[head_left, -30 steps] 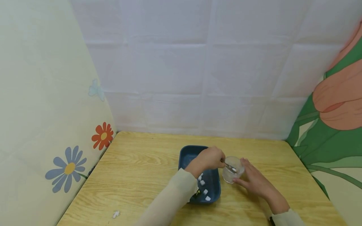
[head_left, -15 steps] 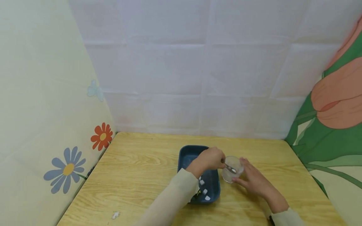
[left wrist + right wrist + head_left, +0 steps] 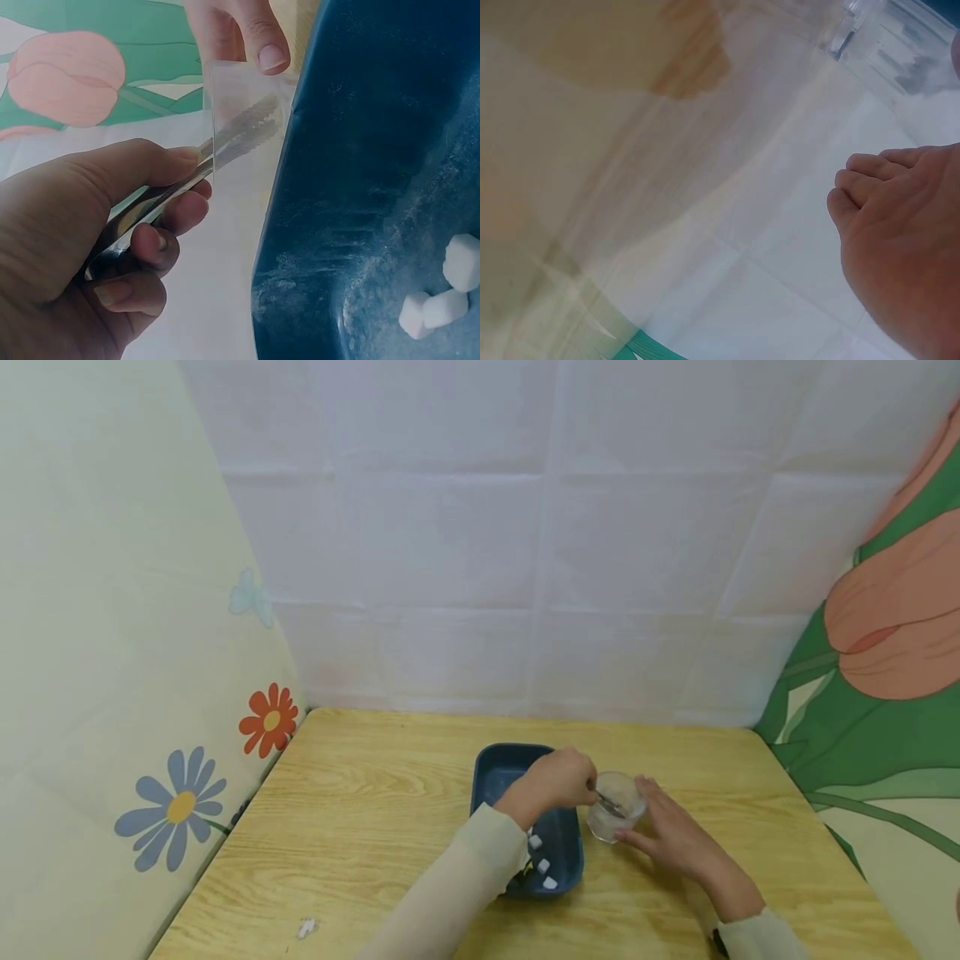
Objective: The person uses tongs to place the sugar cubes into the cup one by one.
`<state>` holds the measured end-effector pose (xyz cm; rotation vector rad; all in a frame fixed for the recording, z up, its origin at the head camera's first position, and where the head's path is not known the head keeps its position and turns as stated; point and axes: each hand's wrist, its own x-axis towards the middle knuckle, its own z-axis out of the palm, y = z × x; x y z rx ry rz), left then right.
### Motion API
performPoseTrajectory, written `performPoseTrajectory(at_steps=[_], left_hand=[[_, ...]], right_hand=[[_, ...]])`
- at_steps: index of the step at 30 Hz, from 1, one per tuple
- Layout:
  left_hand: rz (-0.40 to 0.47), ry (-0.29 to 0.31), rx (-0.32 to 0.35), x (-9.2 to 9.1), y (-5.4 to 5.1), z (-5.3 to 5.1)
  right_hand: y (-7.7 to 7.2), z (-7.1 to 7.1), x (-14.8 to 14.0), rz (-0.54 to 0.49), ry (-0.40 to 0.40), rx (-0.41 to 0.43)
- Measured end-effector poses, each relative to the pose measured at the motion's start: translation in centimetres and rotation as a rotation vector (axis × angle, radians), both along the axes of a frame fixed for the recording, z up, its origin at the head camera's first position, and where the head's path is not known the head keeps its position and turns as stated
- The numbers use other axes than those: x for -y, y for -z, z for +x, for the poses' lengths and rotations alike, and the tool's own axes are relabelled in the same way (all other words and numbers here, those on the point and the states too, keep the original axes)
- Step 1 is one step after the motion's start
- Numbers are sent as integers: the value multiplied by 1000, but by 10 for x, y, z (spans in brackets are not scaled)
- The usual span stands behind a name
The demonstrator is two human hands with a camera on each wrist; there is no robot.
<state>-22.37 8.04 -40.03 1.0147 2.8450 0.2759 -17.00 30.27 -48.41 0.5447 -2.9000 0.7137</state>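
Observation:
My left hand (image 3: 558, 779) reaches over the blue tray (image 3: 572, 839) and pinches metal tongs (image 3: 609, 804) between thumb and fingers. The serrated tips of the tongs are inside a clear glass (image 3: 602, 827) at the tray's right; through its wall in the left wrist view, no cube shows between them. My right hand (image 3: 678, 839) holds the glass from the right, thumb in front and fingers behind. Several white cubes (image 3: 445, 307), like sugar cubes, lie in the tray. My left forearm hides part of the tray.
A small white item (image 3: 307, 928) lies on the wooden table (image 3: 367, 785) at front left. Something dark and yellow (image 3: 525, 870) sits in the tray, partly behind my sleeve. Printed cloth walls enclose the table at the back and sides.
A white piece at the tips of the tongs, seen in both earlier frames, no longer shows there. The tongs stay inside the glass, and both hands keep almost the same place.

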Motion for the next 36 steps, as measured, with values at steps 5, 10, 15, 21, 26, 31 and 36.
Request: performPoseTrajectory(at_steps=[5,10,15,21,26,31,36], left_hand=[[9,-16,15,4,-5,1],[68,-16,28,17,-14,1],[141,5,28,37,-25,-2],[179,15,1,60,-35,-4],[173,15,-34,74,-42,-4],[157,8,-61,88,-45,-1],[163,2,-50,102,-43,1]], right_hand=[[1,-1,0,7,0,12],[3,-3,0,10,-1,19],[3,-4,0,13,-4,1],[2,-3,0,24,2,7],[2,-2,0,27,1,9],[1,-2,1,29,3,9],[0,-1,2,23,4,15]])
